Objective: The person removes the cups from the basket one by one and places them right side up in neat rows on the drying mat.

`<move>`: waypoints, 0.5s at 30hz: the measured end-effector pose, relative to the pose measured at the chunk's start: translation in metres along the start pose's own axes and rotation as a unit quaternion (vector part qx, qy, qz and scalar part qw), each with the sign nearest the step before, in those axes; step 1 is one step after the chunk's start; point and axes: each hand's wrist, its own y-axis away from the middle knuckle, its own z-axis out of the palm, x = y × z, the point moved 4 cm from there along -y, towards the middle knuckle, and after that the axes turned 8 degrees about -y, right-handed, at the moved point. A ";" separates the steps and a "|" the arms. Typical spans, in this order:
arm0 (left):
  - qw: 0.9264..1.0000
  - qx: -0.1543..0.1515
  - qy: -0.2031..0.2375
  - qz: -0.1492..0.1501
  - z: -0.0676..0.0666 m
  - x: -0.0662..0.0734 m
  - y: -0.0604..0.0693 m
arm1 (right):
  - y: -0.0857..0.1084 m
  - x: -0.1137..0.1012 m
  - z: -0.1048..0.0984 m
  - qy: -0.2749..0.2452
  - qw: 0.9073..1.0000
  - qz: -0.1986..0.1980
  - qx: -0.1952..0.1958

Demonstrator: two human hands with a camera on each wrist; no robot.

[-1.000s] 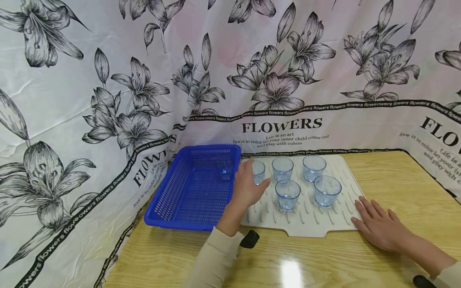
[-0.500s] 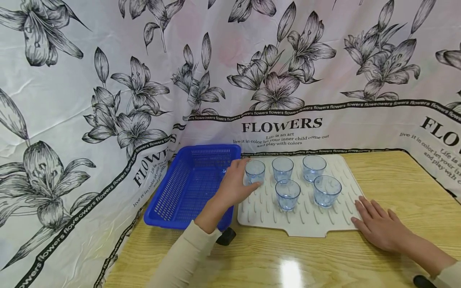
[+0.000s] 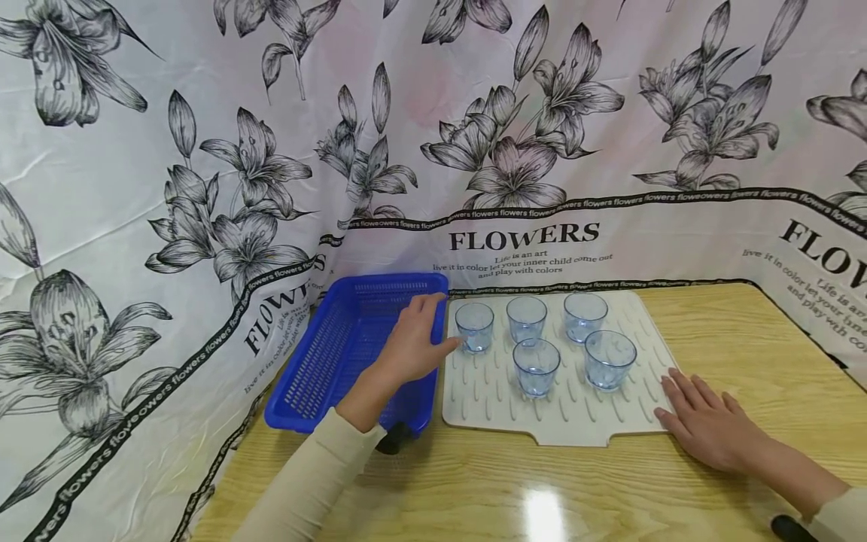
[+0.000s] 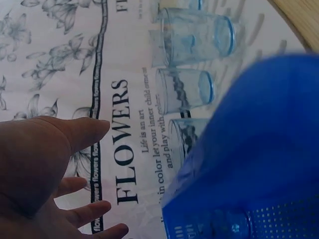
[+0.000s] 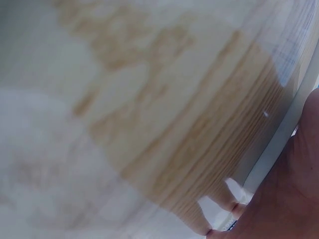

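Observation:
My left hand (image 3: 412, 342) hovers over the right side of the blue plastic basket (image 3: 287, 410), thumb spread from the fingers and nothing in its grasp. In the left wrist view a clear glass (image 4: 232, 223) lies in the basket; the hand hides it in the head view. Several bluish drinking glasses stand upright on the white ridged drying board (image 3: 488, 406). Nearest the left thumb is the back-left glass (image 3: 475, 329). My right hand (image 3: 711, 425) rests flat on the table, fingertips at the board's right edge.
Other glasses on the board are the back-middle one (image 3: 527, 320), the back-right one (image 3: 585, 318), the front-left one (image 3: 536, 369) and the front-right one (image 3: 609, 361). A wooden table (image 3: 474, 489) bears everything. Flower-printed cloth (image 3: 379, 248) hangs behind and at left.
My left hand has drawn away leftward from the back-left glass, which now stands uncovered, and moved over the basket. The right hand stays in place.

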 end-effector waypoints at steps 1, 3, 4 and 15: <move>1.000 0.001 -0.004 0.002 -0.001 -0.003 -0.001 | 0.000 0.000 0.000 0.000 1.000 0.000 0.000; 1.000 0.001 -0.013 0.005 -0.004 -0.008 -0.003 | 0.000 0.000 0.000 0.000 1.000 -0.001 0.000; 1.000 0.002 -0.015 0.008 -0.006 -0.011 -0.005 | -0.001 0.000 0.000 0.001 1.000 -0.001 0.001; 1.000 -0.023 -0.001 -0.019 -0.015 -0.053 -0.027 | -0.001 0.001 0.001 0.009 1.000 -0.002 0.005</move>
